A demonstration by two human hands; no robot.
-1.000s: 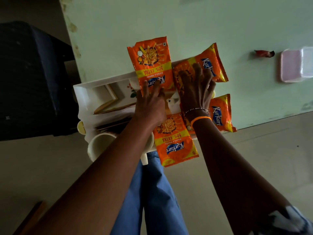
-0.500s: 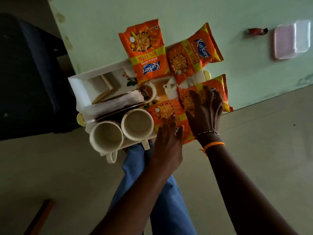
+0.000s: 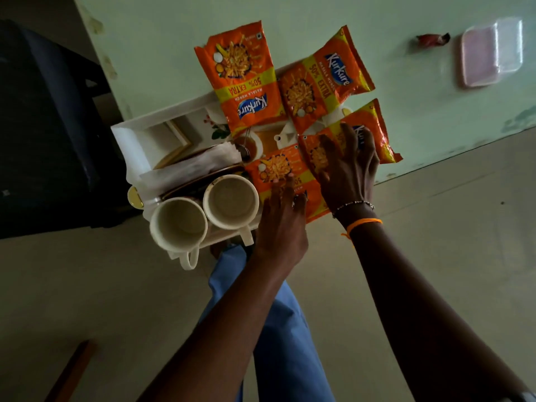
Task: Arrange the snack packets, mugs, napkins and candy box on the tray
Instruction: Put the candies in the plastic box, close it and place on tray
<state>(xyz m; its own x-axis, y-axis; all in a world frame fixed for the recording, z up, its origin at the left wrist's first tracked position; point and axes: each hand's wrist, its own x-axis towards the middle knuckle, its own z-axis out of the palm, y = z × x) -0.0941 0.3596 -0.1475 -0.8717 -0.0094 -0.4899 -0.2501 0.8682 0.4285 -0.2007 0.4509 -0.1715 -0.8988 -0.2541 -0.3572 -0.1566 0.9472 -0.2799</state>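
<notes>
1. The pale green painted table [image 3: 290, 18] carries everything; the white rectangular plastic tray [image 3: 127, 140] sits at its near left corner and overhangs the near edge.
2. Four orange foil snack packets fill the tray's right half. The far-left packet [image 3: 240, 74] and far-right packet [image 3: 324, 76] stick out past the tray's far edge; the near-right packet [image 3: 374, 126] and near-left packet [image 3: 275, 166] lie at its near edge.
3. Two cream ceramic mugs [image 3: 230, 201] stand touching at the tray's near edge, handles over the rim. Folded white paper napkins [image 3: 191, 166] lie just behind them.
4. A pink plastic box with a clear lid [image 3: 490, 53], probably the candy box, sits near the table's right edge, well apart from the tray, with a red candy wrapper [image 3: 429, 39] beside it.
5. The right hand [image 3: 345, 166] lies flat, fingers spread, on the near-right packet. The left hand [image 3: 281, 224] rests with fingers loosely together on the near-left packet; neither grips anything.
6. Step in hand, as I judge it: squaring the packets. The next move calls for fetching the box and finding it room on the tray.
7. Packets read "Kurkure", "Masala Munch", "50% Extra".
</notes>
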